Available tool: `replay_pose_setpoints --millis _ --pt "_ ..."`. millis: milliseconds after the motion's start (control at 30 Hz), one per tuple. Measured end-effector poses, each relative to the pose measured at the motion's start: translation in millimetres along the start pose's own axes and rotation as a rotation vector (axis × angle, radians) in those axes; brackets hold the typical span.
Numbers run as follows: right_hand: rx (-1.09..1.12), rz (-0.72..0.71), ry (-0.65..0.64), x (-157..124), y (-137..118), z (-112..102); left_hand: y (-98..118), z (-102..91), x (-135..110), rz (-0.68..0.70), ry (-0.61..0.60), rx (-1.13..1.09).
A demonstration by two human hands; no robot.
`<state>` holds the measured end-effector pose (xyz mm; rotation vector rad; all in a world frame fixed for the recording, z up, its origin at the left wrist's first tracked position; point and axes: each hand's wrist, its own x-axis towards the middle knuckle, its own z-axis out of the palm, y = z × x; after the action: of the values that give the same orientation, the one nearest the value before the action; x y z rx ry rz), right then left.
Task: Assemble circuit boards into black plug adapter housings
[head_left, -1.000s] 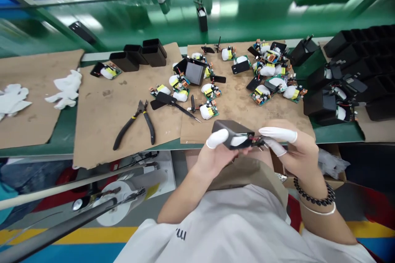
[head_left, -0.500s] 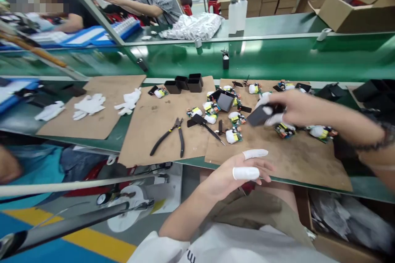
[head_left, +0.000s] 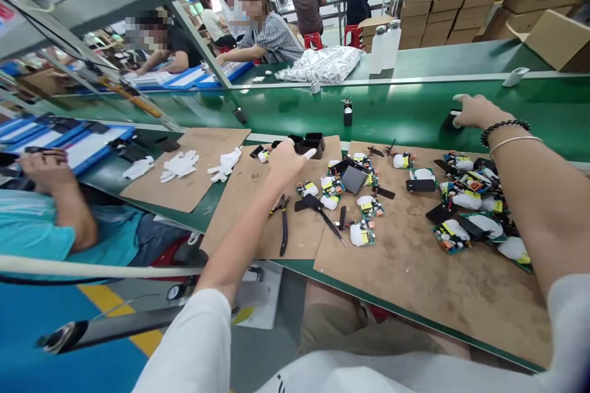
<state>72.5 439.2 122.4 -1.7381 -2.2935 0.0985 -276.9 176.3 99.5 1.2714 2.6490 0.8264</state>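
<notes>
My right hand [head_left: 474,112] is stretched far out over the green conveyor belt [head_left: 405,104]. Its capped thumb and fingers are set around a black case [head_left: 448,121] that rests on the belt. My left hand [head_left: 286,161] reaches forward over the brown cardboard mat [head_left: 258,196], fingers apart and holding nothing, with its capped fingertip just short of several empty black cases [head_left: 310,142]. Small circuit boards [head_left: 362,234] with white and yellow parts lie scattered on the mat between my arms, with a larger heap [head_left: 465,196] under my right forearm.
Black pliers [head_left: 283,227] and tweezers [head_left: 328,221] lie near the mat's front edge. White gloves [head_left: 179,164] sit on the left mat. Another black piece [head_left: 348,113] stands on the belt. A co-worker's arm [head_left: 59,196] is at my left; other people work across the belt.
My right hand carried the black case from above the boards out onto the conveyor belt. My left hand rose from the table's near edge and reached forward toward the empty black cases. The view tilted up.
</notes>
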Motion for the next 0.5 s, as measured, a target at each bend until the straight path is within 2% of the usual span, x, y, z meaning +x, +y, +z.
replay_pose_setpoints --millis 133,200,267,367,400,500 --pt "0.055 -0.103 -0.033 -12 -30 -12 23 21.6 14 0.014 -0.023 0.180" --pt "0.088 -0.185 -0.041 -29 -53 -21 29 18.1 10 0.029 -0.027 0.198" --pt "0.118 -0.249 -0.069 -55 -78 -26 27 4.1 -5 0.045 -0.005 0.160" --pt "0.141 -0.326 -0.170 -101 -113 -25 11 -25.7 -50 0.123 0.047 -0.030" --pt "0.123 -0.354 -0.233 -115 -123 -22 3 -34.6 -71 0.150 0.045 -0.209" --pt "0.007 -0.413 -0.425 -144 -143 -8 -22 -50.1 -144 0.185 -0.098 -0.682"
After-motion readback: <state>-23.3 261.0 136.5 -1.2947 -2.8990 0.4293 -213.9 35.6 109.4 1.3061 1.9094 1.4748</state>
